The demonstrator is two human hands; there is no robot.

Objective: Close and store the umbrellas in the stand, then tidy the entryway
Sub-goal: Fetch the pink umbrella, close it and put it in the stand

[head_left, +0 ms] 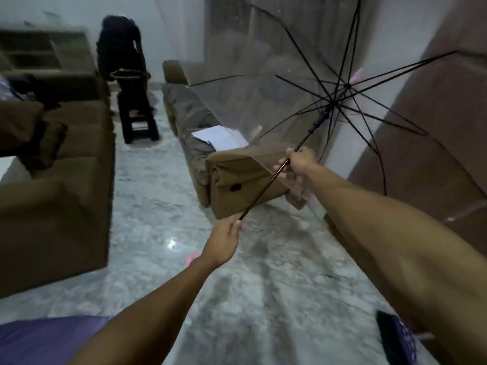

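Head view: both hands hold an open clear umbrella (pixel 263 83) by its black shaft above the floor (pixel 158 206). Left hand (pixel 224 239) fingers grasp the lower end; right hand (pixel 299 164) fingers grasp midway, beside a brown sofa (pixel 237 180).

You have no readable text, label, brand, number or sign anywhere here. The white papers (pixel 220 138) at about 11 o'clock on the sofa arm (pixel 237 177) are too blurred to read, and the patterned dark item (pixel 398 338) at 5 o'clock shows no legible marks.
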